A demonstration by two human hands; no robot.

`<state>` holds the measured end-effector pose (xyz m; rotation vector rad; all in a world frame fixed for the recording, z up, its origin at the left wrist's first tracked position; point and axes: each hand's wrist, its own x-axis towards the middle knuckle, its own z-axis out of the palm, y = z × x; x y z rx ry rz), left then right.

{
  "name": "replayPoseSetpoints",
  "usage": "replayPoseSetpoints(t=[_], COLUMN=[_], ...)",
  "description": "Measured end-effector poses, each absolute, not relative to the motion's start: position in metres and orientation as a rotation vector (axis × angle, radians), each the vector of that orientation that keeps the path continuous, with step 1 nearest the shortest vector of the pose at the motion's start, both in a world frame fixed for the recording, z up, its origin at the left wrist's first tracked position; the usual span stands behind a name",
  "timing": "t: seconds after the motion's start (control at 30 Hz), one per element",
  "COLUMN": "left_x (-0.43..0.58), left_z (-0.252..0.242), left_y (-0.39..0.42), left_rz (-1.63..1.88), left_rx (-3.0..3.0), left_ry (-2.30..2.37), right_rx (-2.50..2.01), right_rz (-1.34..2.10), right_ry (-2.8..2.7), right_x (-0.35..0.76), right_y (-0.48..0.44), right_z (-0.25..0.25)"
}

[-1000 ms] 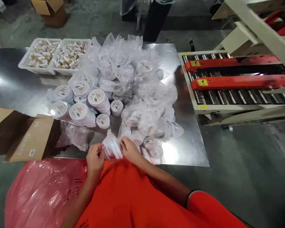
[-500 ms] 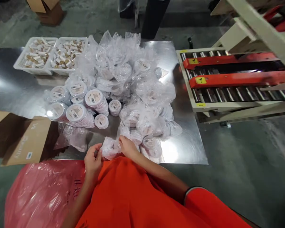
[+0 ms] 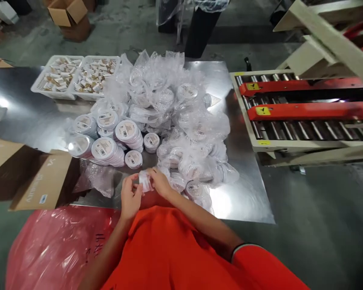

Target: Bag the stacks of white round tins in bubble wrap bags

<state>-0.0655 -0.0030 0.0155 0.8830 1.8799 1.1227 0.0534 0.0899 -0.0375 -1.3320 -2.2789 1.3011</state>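
Your two hands work at the near edge of a steel table [image 3: 39, 117], closed on one small bundle of white round containers in bubble film [image 3: 145, 180]. Your left hand [image 3: 130, 197] is curled, its fingers against the bundle's left end; your right hand [image 3: 160, 182] lies over the top, fingers bent down onto it. Both appear to have hold of it, though your fingers hide too much to count the containers inside. The bundle sits just above the table's edge, in front of your orange shirt [image 3: 160, 245].

Around you on the steel: one large heap of containers wrapped in bubble film [image 3: 181, 121] just beyond your right hand, and seven unwrapped groups of labelled containers [image 3: 127, 133] to its left, among them one lone container [image 3: 133, 159]. Two white plastic baskets [image 3: 57, 76] of small white-and-gold items stand side by side at the far edge. One loose piece of bubble film [image 3: 96, 179] lies beside an open cardboard carton [image 3: 45, 181]. A red plastic bag [image 3: 57, 249] lies below your left arm. To the right stands a roller conveyor [image 3: 302, 131] with two red bars [image 3: 308, 111]. Beyond the table, one person [image 3: 199, 32] stands.
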Motion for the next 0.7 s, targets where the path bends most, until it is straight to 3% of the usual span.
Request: replayPoseSetpoints(t=[0.33,0.53,0.6,0.7], left_x=[-0.179,-0.207,-0.196,-0.162], left_z=[-0.046,-0.042,-0.027,0.0], left_y=[-0.04,-0.033,-0.035,-0.045], left_rz=[0.978,1.034,1.116,1.226], left_rx=[0.469,0.34,0.378,0.486], left_ry=[2.631,2.67,2.6,2.273], right_rx=[-1.619,-1.68,-1.596,-1.455], right_rz=[0.928,0.749,0.972,1.723], right_ry=[-2.313,-2.351,-2.224,-1.723], right_x=[0.045,0.038,0.041,0.034], right_y=[0.14,0.128,0.115,0.088], right_z=[-0.047,-0.013,0.002,0.013])
